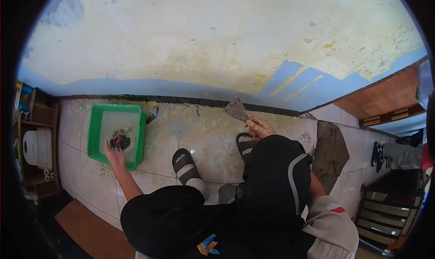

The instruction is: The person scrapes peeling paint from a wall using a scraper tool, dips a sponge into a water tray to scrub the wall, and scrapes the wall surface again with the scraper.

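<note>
My right hand [259,128] is closed round the handle of a putty knife [235,109]. Its broad, stained blade points up and left, close to the foot of the wall. My left hand [116,154] reaches over the near rim of a green plastic basin [141,136]. Its fingers are at a dark, crumpled cloth [120,142] with a red patch, and seem to grip it. Cloudy water lies in the basin. The wall [204,46] shows a pale, scraped surface with yellowish patches, and blue paint [181,87] along its lower part.
Paint scrapings litter the tiled floor [213,164] along the wall, round my sandals [186,164]. A dark, flat, worn piece [328,150] lies at right, near a wooden cabinet [385,93] and a slatted chair [385,218]. Wooden shelves [43,118] stand at left.
</note>
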### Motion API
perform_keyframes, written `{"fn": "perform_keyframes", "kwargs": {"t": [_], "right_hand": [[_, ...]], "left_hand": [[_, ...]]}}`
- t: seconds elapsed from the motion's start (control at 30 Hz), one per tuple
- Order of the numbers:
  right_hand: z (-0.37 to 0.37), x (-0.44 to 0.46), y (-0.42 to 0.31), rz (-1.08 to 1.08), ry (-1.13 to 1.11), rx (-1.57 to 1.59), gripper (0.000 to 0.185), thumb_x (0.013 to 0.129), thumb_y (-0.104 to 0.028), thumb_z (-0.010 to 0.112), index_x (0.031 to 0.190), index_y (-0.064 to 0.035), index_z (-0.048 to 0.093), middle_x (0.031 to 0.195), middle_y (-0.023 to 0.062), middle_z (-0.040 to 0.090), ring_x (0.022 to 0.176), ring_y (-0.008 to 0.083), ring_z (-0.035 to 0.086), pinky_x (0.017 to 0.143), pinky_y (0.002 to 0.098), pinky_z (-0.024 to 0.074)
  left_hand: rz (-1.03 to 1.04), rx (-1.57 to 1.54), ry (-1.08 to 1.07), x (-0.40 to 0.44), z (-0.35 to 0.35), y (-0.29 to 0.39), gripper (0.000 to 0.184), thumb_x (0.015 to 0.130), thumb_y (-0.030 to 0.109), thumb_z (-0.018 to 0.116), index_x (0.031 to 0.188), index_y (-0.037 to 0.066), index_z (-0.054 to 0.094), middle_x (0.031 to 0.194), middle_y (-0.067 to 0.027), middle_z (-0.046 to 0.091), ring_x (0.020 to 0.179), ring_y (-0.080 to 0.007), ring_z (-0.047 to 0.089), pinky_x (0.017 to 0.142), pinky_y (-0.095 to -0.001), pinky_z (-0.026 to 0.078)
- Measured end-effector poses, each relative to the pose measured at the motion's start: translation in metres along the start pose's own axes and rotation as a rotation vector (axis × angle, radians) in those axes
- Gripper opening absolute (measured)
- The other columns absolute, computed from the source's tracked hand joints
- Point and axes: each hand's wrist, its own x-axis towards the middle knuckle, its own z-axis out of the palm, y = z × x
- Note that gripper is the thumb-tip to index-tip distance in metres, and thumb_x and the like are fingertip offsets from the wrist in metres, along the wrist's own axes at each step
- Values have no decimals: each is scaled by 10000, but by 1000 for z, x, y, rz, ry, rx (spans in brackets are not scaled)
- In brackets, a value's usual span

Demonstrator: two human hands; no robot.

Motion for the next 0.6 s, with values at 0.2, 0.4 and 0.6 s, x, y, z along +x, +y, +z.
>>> {"fn": "perform_keyframes", "kwargs": {"t": [0.2, 0.4, 0.6], "right_hand": [[-31, -16, 60, -19, 486, 65, 328, 988, -397, 590, 884, -85, 594, 648, -36, 487, 561, 79, 452, 526, 279, 356], [-55, -88, 65, -58, 686, 70, 336, 1000, -404, 574, 875, -92, 589, 639, -34, 483, 552, 75, 451, 502, 266, 349], [-71, -193, -21, -444, 851, -131, 318, 1018, -387, 549, 909, -91, 588, 610, -49, 425, 499, 47, 382, 436, 221, 287]], "left_hand": [[345, 429, -295, -128, 132, -11, 590, 972, 349, 598, 1458, 57, 434, 1407, -150, 515, 1310, -271, 488, 1121, -404, 329], [212, 1231, -1013, -214, 236, 34, 503, 969, 284, 634, 1407, 70, 511, 1298, -102, 602, 1163, -185, 579, 1018, -343, 435], [119, 1850, -1459, -268, 340, 62, 569, 909, 394, 705, 1339, 47, 572, 1269, -131, 623, 1083, -188, 610, 925, -346, 489]]}}
